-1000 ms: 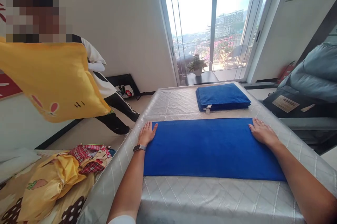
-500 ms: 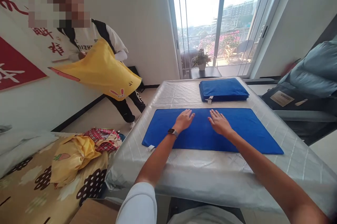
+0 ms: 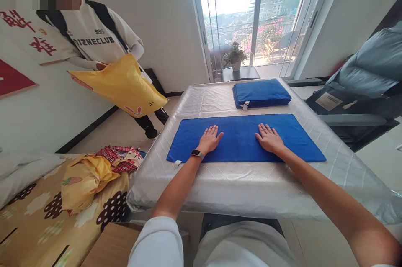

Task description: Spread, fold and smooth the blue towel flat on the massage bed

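Observation:
A long blue towel point(image 3: 238, 139) lies flat across the silver-covered table point(image 3: 251, 191), a small white tag at its near left corner. My left hand point(image 3: 210, 139) rests palm down on its left half, fingers together and thumb out. On the right half my right hand point(image 3: 269, 138) lies flat too, fingers stretched forward. Both hands are open and touch the cloth, with bare blue fabric between them. Behind the towel sits a stack of folded blue towels point(image 3: 262, 92), with white tags at its near left corner.
At the left a person point(image 3: 94, 41) stands holding a yellow pillowcase-like cloth point(image 3: 125, 85) with a rabbit print. A bed point(image 3: 37, 225) bears a yellow bundle point(image 3: 84, 179) and red plaid fabric point(image 3: 122, 158). A potted plant point(image 3: 235, 57) is beyond the table; a grey jacket point(image 3: 373, 66) hangs at right.
My hands have slid apart over the towel, the left one leftward and the right one rightward. The view has shifted, and the person's yellow cloth has moved slightly.

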`<state>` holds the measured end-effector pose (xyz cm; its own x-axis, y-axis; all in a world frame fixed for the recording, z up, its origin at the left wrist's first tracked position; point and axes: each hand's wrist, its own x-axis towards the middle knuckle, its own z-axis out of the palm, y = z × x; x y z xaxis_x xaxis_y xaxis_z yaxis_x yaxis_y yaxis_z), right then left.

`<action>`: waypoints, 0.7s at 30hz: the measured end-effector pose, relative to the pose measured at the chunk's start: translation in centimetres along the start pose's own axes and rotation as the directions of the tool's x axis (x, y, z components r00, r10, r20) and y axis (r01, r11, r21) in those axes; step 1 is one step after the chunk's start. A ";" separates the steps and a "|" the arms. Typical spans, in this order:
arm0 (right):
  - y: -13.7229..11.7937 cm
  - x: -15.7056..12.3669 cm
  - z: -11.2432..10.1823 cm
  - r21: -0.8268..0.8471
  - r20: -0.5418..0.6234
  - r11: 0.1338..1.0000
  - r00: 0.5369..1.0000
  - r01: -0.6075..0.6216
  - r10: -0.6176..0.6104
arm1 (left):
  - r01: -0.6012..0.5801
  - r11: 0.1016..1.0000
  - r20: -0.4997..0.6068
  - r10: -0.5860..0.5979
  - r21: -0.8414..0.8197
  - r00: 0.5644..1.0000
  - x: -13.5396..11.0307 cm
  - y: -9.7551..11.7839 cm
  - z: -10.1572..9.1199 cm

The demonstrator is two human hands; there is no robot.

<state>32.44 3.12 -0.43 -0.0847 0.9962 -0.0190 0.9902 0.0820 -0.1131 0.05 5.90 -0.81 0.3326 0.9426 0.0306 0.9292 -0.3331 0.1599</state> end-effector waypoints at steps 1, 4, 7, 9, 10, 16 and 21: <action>2.3 -1.0 -0.1 -0.008 -0.009 0.999 0.999 -0.051 0.051 | 0.030 0.999 -0.003 -0.030 0.015 1.000 -1.5 -2.0 -0.3; 8.9 -3.8 -0.1 -0.015 -0.034 0.984 0.984 -0.176 0.175 | 0.140 0.989 -0.009 -0.140 0.057 0.990 -6.4 -8.3 -0.9; 12.8 -5.6 0.0 0.000 -0.053 0.973 0.971 -0.232 0.232 | 0.302 0.952 -0.015 -0.302 0.053 0.953 -10.5 -13.5 -1.2; 13.5 -6.1 0.0 0.015 -0.056 0.971 0.969 -0.239 0.239 | 0.337 0.941 -0.008 -0.337 0.036 0.942 -12.1 -15.6 -1.3; 13.6 -6.1 -0.1 0.020 -0.057 0.971 0.969 -0.240 0.241 | 0.337 0.941 0.000 -0.337 0.030 0.941 -12.4 -16.2 -1.3; 13.6 -5.9 -0.4 0.041 -0.040 0.974 0.973 -0.224 0.226 | 0.371 0.927 0.067 -0.375 0.061 0.925 -12.4 -15.6 -2.2; 12.7 -6.2 -1.3 -0.018 -0.088 0.977 0.974 -0.212 0.210 | 0.414 0.906 0.033 -0.418 0.092 0.908 -12.2 -11.8 -3.8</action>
<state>45.68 -1.93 -0.43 0.1349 0.9898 0.0448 0.9874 -0.1306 -0.0890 -15.61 -1.60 0.66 -0.0813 0.9941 -0.0721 0.9940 0.0861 0.0669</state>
